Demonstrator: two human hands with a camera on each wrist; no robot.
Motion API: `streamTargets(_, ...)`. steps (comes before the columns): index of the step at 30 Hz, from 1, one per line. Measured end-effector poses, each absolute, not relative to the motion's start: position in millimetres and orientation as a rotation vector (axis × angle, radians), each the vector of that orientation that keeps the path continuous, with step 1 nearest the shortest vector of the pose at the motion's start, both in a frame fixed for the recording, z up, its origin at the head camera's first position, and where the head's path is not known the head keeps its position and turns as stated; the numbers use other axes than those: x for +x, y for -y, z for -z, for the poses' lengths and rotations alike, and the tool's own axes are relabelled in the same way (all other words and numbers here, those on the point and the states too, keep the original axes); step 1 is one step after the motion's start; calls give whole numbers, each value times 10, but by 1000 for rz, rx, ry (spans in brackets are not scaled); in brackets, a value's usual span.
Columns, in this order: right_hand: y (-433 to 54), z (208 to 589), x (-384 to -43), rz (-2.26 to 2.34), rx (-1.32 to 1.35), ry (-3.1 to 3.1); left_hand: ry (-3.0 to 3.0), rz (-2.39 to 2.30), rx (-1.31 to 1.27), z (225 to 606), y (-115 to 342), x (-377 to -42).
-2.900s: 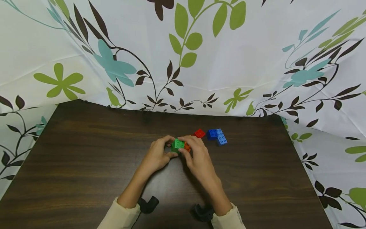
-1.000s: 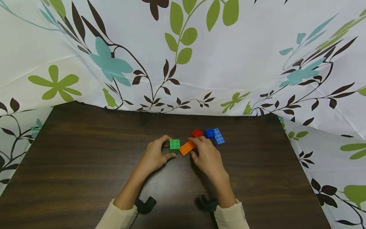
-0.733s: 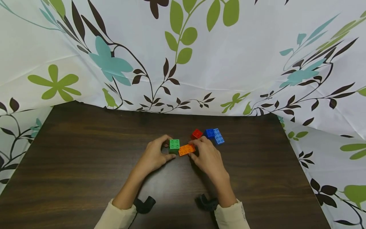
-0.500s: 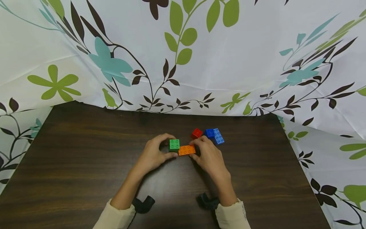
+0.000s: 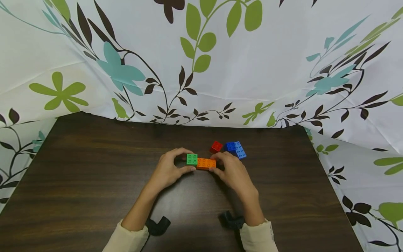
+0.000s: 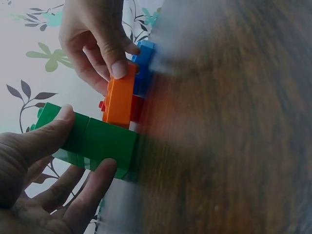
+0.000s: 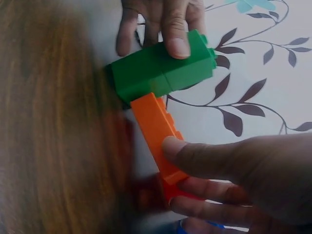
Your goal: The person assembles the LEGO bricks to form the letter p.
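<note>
Between thumb and fingers my left hand (image 5: 168, 169) holds a stack of two green toy bricks (image 5: 192, 159), one on top of the other, upright on the table. The seam between them shows in the left wrist view, where the green stack (image 6: 105, 141) has its studs away from the table. An orange toy brick (image 5: 206, 163), longer and lower, lies against the stack's right side. My right hand (image 5: 233, 171) pinches its right end, thumb on the near face. In the right wrist view the orange brick's end (image 7: 146, 109) meets the green stack's lower part (image 7: 139, 78).
Behind the right hand are a red brick (image 5: 216, 146), a dark blue brick (image 5: 231, 146) and a longer light blue brick (image 5: 240, 151). Black curved pieces (image 5: 158, 226) sit by both wrists. A patterned cloth (image 5: 252, 70) hangs along the dark wooden table's (image 5: 110, 175) back edge.
The orange brick has turned from slanted to straight, and its left end has come against the green stack. The right hand turned with it. The left hand keeps hold of the stack.
</note>
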State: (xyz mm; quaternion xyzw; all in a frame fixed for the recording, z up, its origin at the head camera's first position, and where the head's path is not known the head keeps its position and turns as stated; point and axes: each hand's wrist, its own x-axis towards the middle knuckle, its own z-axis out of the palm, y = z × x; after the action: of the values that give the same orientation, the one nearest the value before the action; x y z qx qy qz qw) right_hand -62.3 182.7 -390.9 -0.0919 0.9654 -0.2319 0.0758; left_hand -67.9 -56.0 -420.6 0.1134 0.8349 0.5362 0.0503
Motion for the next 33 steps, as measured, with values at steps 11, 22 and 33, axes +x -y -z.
streamTargets(11,-1947,3803,-626,893,-324,-2882,-2518,-1650,326,4202,557,-676)
streamTargets(22,-1976,3727,-589,1049,-394,-2952,-2526,-1637,317,4179,535,-671)
streamTargets(33,-1959,3671,-543,1159,-434,-2958,-2547,-1622,314,4177,511,-655)
